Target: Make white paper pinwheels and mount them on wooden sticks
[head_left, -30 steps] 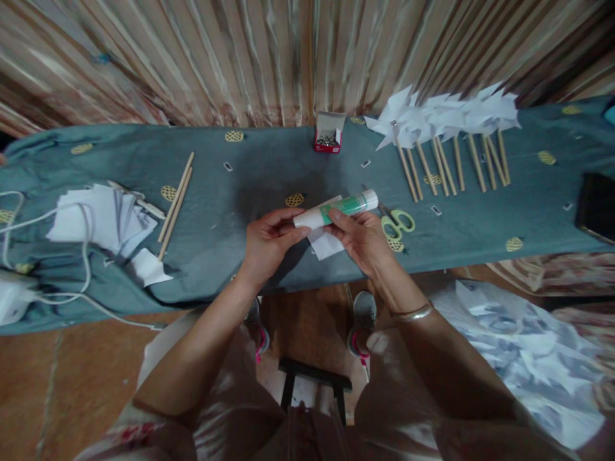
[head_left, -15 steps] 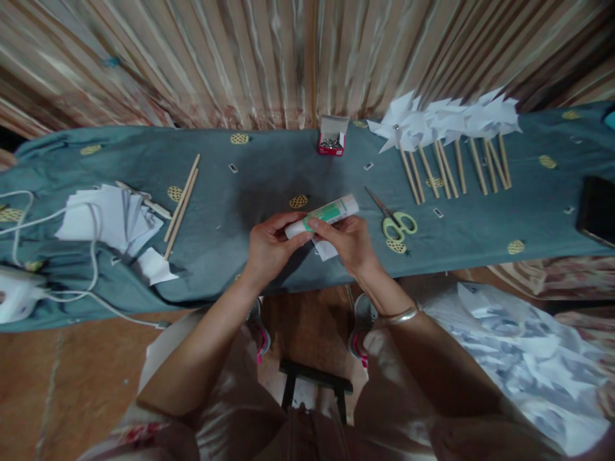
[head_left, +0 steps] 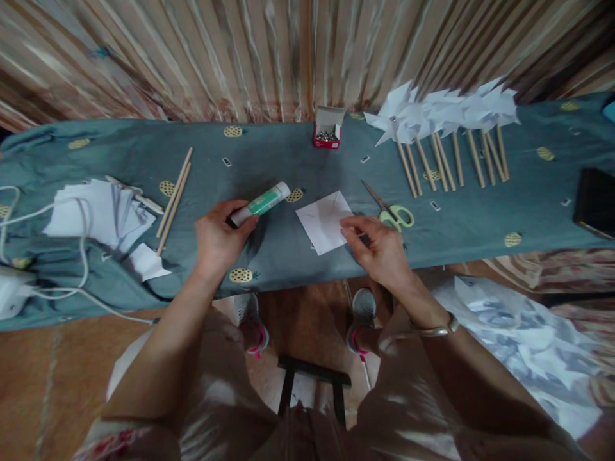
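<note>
In my left hand [head_left: 218, 237] is a white and green glue stick [head_left: 265, 200], gripped at its lower end and tilted up to the right. A white square of paper [head_left: 321, 224] with crease lines lies on the cloth between my hands. My right hand [head_left: 377, 246] has thumb and forefinger pinched at the paper's right edge. Just behind that hand lie scissors [head_left: 396, 216] with light green handles, their blades pointing away from me.
A red box of metal pins [head_left: 327, 136] stands open at the back. Paper pinwheels on sticks [head_left: 444, 118] lie at back right. To the left are stacked papers [head_left: 96, 211], wooden sticks [head_left: 175, 198] and a white power strip [head_left: 14, 291] with cables. A dark stool [head_left: 314, 370] is below.
My left hand has carried the glue stick to the left. My right hand has let go of it and moved right to the paper's edge. More of the paper now shows.
</note>
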`<state>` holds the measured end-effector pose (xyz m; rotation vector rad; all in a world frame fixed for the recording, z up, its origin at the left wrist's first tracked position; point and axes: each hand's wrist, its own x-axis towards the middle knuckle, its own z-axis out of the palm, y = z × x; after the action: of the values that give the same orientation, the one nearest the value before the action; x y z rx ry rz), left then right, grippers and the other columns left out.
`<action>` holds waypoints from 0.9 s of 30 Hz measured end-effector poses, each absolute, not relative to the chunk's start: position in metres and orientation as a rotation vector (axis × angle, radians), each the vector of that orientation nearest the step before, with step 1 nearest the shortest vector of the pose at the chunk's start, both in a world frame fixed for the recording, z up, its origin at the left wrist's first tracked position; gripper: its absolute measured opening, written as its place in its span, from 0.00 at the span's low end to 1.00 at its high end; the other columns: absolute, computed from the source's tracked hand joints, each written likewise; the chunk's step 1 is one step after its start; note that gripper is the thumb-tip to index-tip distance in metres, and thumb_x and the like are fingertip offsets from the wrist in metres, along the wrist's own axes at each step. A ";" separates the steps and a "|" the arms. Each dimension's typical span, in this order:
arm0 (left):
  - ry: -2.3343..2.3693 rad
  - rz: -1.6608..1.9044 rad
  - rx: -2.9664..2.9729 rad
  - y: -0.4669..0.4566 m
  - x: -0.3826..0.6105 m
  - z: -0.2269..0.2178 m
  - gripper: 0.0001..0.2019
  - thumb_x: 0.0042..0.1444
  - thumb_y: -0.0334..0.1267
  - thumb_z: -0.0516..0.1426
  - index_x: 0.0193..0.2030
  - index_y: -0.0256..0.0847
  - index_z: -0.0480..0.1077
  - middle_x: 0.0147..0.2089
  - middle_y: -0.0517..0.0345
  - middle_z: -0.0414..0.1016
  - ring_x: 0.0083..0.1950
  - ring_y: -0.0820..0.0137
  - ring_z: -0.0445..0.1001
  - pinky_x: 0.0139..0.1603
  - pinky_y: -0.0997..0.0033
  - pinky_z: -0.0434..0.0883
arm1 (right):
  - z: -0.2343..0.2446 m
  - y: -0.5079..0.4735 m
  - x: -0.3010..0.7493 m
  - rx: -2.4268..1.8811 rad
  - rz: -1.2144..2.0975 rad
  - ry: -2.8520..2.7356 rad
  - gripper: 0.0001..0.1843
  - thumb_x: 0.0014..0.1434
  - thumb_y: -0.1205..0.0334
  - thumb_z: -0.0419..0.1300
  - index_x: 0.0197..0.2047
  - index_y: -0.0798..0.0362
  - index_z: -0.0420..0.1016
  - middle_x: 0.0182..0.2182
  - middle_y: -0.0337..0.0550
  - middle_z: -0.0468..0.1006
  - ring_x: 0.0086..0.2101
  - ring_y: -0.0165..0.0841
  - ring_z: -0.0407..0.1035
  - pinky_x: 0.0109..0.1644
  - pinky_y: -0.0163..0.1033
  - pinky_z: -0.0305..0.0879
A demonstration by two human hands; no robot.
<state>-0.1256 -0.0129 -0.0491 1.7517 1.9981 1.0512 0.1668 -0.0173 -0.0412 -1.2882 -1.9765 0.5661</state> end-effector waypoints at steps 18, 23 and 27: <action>1.257 0.906 2.733 -0.020 -0.065 -0.063 0.09 0.64 0.33 0.56 0.49 0.43 0.72 0.53 0.52 0.78 0.60 0.59 0.71 0.55 0.55 0.72 | -0.048 -0.027 0.173 -1.167 0.300 -2.280 0.12 0.65 0.65 0.56 0.49 0.56 0.77 0.48 0.52 0.80 0.48 0.43 0.73 0.55 0.51 0.72; 1.228 0.896 2.773 -0.014 -0.064 -0.062 0.07 0.65 0.36 0.55 0.46 0.43 0.74 0.50 0.54 0.80 0.57 0.60 0.74 0.52 0.56 0.72 | -0.048 -0.027 0.173 -1.162 0.329 -2.274 0.12 0.65 0.65 0.56 0.49 0.56 0.77 0.48 0.53 0.80 0.48 0.43 0.73 0.55 0.52 0.72; 1.167 0.948 2.766 -0.015 -0.060 -0.060 0.07 0.65 0.36 0.56 0.44 0.41 0.75 0.47 0.54 0.81 0.54 0.61 0.75 0.52 0.57 0.71 | -0.045 -0.028 0.174 -1.178 0.392 -2.262 0.13 0.64 0.65 0.56 0.50 0.55 0.76 0.48 0.53 0.80 0.49 0.44 0.73 0.56 0.53 0.70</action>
<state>-0.0603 -0.0151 -0.0595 2.7656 1.1668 0.9475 0.1744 -0.0278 -0.0450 -1.1781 -2.2623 0.3923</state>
